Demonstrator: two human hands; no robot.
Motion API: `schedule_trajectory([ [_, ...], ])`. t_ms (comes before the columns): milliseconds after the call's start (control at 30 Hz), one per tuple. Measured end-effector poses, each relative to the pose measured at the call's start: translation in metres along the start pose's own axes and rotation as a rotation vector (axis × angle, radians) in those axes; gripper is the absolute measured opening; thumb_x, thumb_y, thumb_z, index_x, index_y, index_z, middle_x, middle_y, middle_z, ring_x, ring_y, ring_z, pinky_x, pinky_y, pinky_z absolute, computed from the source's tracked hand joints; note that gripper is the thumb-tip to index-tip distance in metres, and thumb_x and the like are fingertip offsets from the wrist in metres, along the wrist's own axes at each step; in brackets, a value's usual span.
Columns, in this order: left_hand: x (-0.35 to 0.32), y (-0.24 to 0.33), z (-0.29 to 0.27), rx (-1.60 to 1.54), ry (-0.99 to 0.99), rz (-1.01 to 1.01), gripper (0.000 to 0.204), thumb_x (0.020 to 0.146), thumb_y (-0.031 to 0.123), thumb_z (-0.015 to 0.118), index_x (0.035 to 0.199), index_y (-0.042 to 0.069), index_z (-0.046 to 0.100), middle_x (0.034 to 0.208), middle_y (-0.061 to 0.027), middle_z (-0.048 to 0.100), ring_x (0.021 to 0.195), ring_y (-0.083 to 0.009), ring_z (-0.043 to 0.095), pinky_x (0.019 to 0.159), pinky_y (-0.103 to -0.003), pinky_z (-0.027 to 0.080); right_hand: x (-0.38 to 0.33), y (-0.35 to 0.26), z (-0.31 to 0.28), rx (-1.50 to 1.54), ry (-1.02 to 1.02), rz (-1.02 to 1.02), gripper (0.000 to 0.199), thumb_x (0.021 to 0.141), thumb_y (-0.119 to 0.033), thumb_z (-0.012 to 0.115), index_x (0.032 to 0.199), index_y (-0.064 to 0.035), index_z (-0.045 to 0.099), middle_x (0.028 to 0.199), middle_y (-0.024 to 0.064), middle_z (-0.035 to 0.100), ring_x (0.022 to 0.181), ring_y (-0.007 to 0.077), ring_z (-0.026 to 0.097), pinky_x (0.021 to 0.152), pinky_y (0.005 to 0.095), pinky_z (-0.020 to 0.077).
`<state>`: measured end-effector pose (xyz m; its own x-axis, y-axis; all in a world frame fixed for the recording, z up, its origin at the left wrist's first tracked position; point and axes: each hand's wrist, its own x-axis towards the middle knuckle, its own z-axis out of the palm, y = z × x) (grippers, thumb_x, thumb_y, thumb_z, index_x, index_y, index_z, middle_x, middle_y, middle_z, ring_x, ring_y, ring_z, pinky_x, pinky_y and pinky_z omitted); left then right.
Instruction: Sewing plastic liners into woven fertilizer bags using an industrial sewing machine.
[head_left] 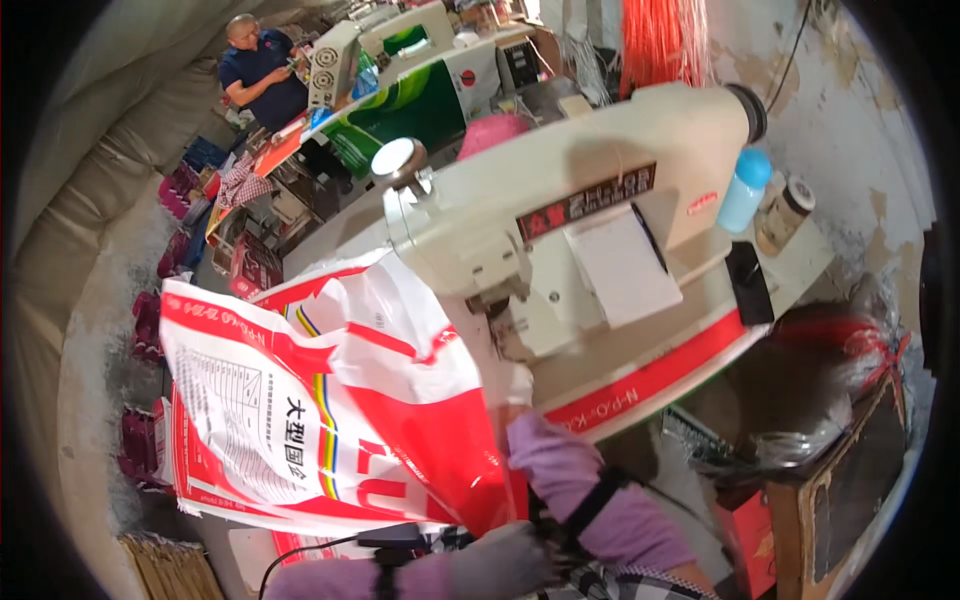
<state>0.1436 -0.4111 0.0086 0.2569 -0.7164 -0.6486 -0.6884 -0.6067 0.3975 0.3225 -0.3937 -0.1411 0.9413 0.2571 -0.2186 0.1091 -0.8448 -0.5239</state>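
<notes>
The work item is a red-and-white woven sack (330,400), printed and glossy, lying on the table (640,385) under the head of an industrial sewing machine (560,215). The right hand (540,445), in a purple glove, rests on the sack's near edge just below the needle area; whether its grip is closed on the material or merely pressing it flat cannot be told. The left hand (500,565), also gloved, sits lower and nearer the body, beside a dark cable (320,550); its grip is hidden, so its state cannot be told.

The sack appears light, thin and limp: it folds and billows to the left of the right grip. The surface looks slick, so it is likely to slide under a light touch. Judged best hold: pinch the seam edge close to the needle, with the second grip further along the same edge to keep it taut
</notes>
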Motion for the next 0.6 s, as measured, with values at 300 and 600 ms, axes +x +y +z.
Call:
schedule_trajectory([
  [300, -0.309, -0.247, -0.099, 0.934, 1.029, -1.057, 0.055, 0.069, 0.005, 0.061, 0.123, 0.008, 0.057, 0.129, -0.0161, 0.053, 0.123, -0.0326, 0.048, 0.11, -0.046, 0.026, -0.056, 0.078, 0.058, 1.83, -0.15, -0.005, 0.02, 0.083, -0.024, 0.058, 0.094, -0.0126, 0.071, 0.098, 0.0137, 0.068, 0.095, 0.0259, 0.066, 0.079, 0.0399, 0.0524],
  [600, -0.4, -0.264, -0.14, 1.063, 1.621, -1.102, 0.013, 0.072, 0.009, 0.058, 0.074, 0.014, 0.07, 0.07, -0.0094, 0.064, 0.075, -0.0303, 0.061, 0.072, -0.041, 0.047, -0.178, 0.018, -0.076, 1.532, -0.249, -0.214, 0.024, 0.09, -0.016, 0.059, 0.107, 0.0005, 0.059, 0.114, 0.0116, 0.062, 0.102, 0.0232, 0.059, 0.088, 0.0395, 0.0463],
])
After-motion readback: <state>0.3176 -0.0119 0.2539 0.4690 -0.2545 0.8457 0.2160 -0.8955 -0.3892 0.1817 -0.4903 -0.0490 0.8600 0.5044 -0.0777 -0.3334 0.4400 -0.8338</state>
